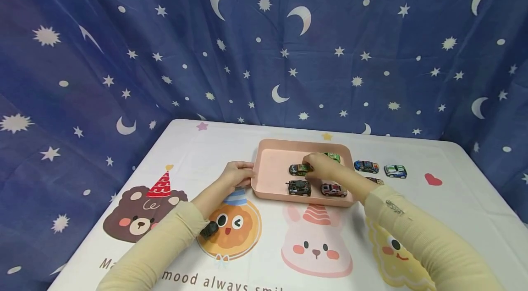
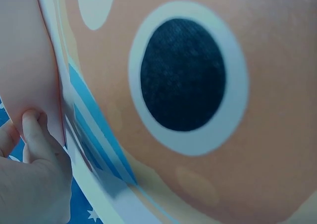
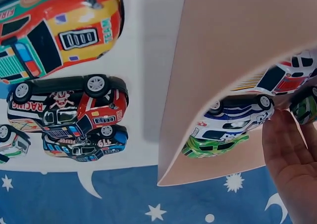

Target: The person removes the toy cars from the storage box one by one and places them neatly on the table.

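A pink tray [image 1: 272, 145] stands near the far side of the table. My left hand [image 1: 237, 175] grips its left wall, and in the left wrist view the thumb [image 2: 33, 130] presses on the wall. Inside the tray my right hand [image 1: 321, 166] holds a dark toy car [image 1: 298, 170] by its right end. Nearer the front wall sit a black toy tank [image 1: 299, 188] and a red-and-white toy car [image 1: 333, 190]. A green toy car [image 1: 333, 156] lies behind the right hand. Beside the fingers in the right wrist view is a white-and-blue toy car [image 3: 233, 117].
Right of the tray a blue toy car [image 1: 366, 166] and a white-and-green one [image 1: 395, 171] stand on the tablecloth [image 1: 453, 208]. The right wrist view also shows a yellow-and-red car [image 3: 81, 33] and a black-and-red car [image 3: 64, 107] outside the tray. A blue starry curtain [image 1: 247, 52] hangs behind.
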The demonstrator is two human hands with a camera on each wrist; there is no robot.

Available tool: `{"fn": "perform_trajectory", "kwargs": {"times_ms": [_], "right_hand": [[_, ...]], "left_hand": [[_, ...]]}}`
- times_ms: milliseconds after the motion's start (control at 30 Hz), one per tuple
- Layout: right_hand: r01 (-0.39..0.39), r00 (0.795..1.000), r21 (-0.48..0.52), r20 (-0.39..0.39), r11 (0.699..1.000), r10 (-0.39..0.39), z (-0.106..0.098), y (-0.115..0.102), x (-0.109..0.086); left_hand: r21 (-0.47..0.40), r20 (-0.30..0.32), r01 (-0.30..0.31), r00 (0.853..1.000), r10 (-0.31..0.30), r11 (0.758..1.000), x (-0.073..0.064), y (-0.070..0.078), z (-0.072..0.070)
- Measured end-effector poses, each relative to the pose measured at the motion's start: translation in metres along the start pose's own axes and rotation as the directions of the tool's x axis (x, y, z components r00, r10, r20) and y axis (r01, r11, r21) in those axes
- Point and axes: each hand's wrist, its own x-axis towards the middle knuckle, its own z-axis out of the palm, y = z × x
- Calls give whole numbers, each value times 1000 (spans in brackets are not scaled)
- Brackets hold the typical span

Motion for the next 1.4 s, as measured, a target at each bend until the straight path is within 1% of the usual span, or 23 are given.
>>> {"fn": "perform_trajectory", "kwargs": {"times_ms": [100, 267, 500, 767, 967, 1167, 1267, 1400], "right_hand": [[1, 1000, -21, -14, 1000, -1, 1, 0, 2], [-5, 1000, -33, -19, 999, 4, 0, 0, 1], [8, 999, -20, -38, 1000, -8, 0, -1, -1], [-1, 997, 7, -71, 1000, 2, 1, -1, -2], [-16, 993, 56, -119, 998, 22, 1, 0, -2], [6, 984, 85, -179, 996, 9, 1, 1, -3], [25, 977, 103, -214, 994, -3, 2, 1, -6], [27, 964, 144, -266, 989, 13, 2, 1, -11]], "left_hand": [[-10, 1, -2, 1000, 2, 1000, 0, 1, 0], [3, 8, -3, 1000, 3, 1000, 0, 1, 0], [7, 0, -3, 1000, 3, 1000, 0, 1, -1], [8, 7, 6, 1000, -6, 1000, 0, 1, -1], [1, 4, 8, 1000, -8, 1000, 0, 1, -1], [7, -2, 5, 1000, -5, 1000, 0, 1, 0], [10, -4, 7, 1000, -7, 1000, 0, 1, 0], [7, -5, 10, 1000, -10, 1000, 0, 1, 0]]}}
